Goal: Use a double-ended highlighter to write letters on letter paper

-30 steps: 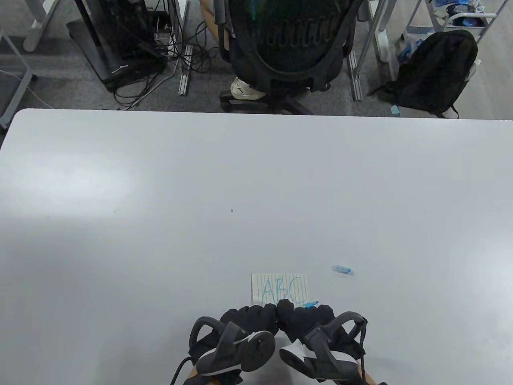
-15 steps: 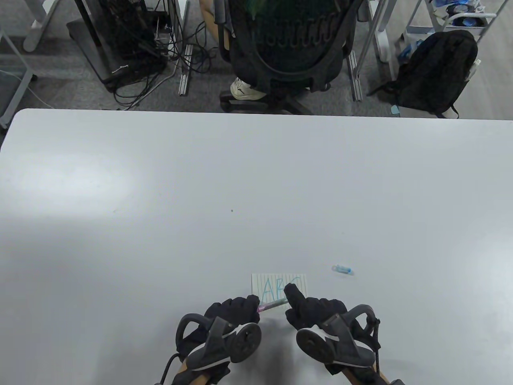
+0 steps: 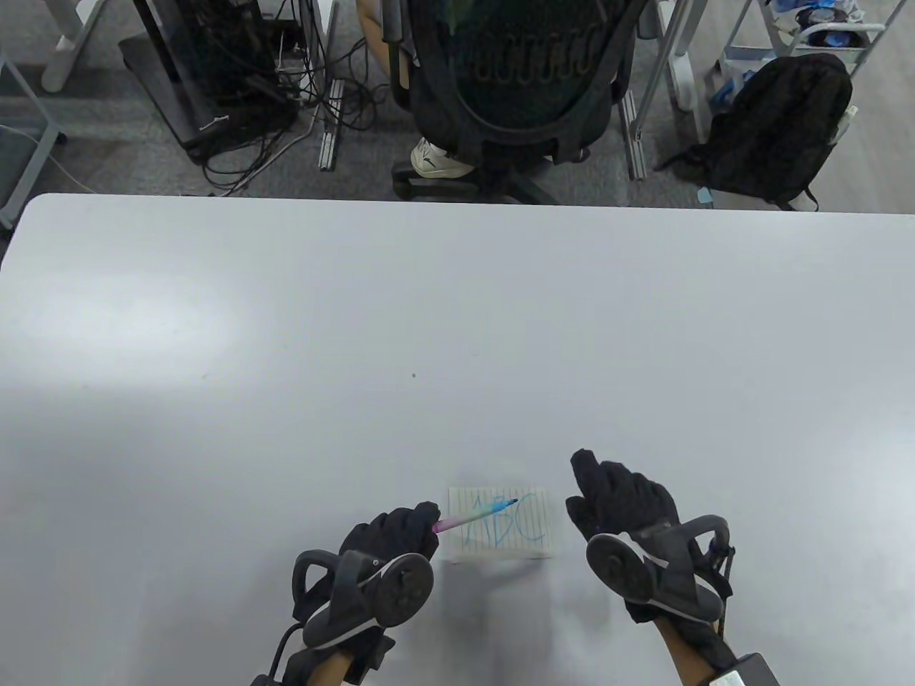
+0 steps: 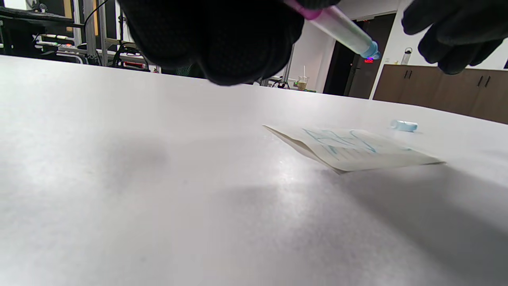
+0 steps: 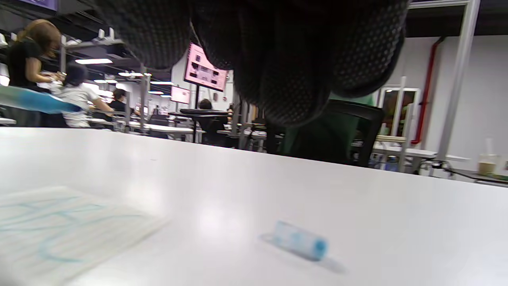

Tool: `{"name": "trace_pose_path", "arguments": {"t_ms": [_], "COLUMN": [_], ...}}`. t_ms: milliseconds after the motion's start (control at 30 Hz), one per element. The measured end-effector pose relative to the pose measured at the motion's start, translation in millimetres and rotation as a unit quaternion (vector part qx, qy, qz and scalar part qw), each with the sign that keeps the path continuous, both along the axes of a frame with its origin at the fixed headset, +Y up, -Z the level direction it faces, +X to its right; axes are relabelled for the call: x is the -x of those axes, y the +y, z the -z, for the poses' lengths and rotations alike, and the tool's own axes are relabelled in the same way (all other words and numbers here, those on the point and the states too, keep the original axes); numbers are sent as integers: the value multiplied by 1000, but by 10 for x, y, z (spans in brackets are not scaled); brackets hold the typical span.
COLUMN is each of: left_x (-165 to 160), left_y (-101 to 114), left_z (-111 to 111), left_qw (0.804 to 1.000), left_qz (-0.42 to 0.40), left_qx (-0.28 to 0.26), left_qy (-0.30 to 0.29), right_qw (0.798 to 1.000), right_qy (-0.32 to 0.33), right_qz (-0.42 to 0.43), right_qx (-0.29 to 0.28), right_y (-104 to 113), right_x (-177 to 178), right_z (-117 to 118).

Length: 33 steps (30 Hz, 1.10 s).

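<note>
Highlighter (image 3: 475, 514) sits in the left hand (image 3: 389, 539) at the lower middle of the table view, fingers curled round its pink end, blue tip raised over the left part of the paper (image 3: 502, 524). In the left wrist view the pen (image 4: 337, 29) slants from the top edge, clear of the sheet (image 4: 353, 149). Blue letters ABC mark the lined paper, which lies flat on the table (image 3: 457, 321). The right hand (image 3: 622, 500) hovers just right of the paper, fingers loosely bent, holding nothing. Below it in the right wrist view lies the cap (image 5: 299, 240), apart from the paper.
</note>
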<state>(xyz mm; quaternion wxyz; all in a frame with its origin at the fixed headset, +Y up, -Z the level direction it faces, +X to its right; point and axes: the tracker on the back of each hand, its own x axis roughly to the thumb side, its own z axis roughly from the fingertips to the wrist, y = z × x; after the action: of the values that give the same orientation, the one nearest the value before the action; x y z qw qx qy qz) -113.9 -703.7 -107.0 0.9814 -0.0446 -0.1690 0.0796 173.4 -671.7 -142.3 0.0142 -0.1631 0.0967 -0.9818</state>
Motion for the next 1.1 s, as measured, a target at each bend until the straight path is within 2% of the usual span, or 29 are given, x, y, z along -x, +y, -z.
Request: {"name": "trace_pose_path", "arguments": {"t_ms": [100, 233, 367, 467, 667, 867, 933, 1100], "left_x": [37, 80, 86, 86, 100, 126, 127, 116], "left_y": [-3, -20, -40, -48, -49, -58, -50, -39], "left_z": [19, 48, 71, 84, 99, 113, 112, 103], "left_qw": [1000, 1000, 1000, 1000, 1000, 1000, 1000, 1000], "left_qz": [-1, -9, -12, -13, -13, -12, -11, -13], "left_qx": [-1, 5, 9, 8, 6, 7, 4, 1], "left_qy": [5, 11, 12, 12, 17, 25, 26, 23], "right_qw": [999, 990, 982, 979, 984, 983, 983, 992], "right_qy": [-31, -64, -75, -77, -51, -39, -27, 28], "right_qz": [-18, -79, -111, -105, -126, -122, -124, -101], "right_qx": [15, 98, 134, 154, 115, 135, 131, 76], "right_y": [-74, -322, -520, -606, -630, -639, -630, -512], "right_x": [-97, -175, -220, -231, -202, -243, -248, -118], "right_z": [144, 334, 407, 446, 505, 507, 474, 281]}}
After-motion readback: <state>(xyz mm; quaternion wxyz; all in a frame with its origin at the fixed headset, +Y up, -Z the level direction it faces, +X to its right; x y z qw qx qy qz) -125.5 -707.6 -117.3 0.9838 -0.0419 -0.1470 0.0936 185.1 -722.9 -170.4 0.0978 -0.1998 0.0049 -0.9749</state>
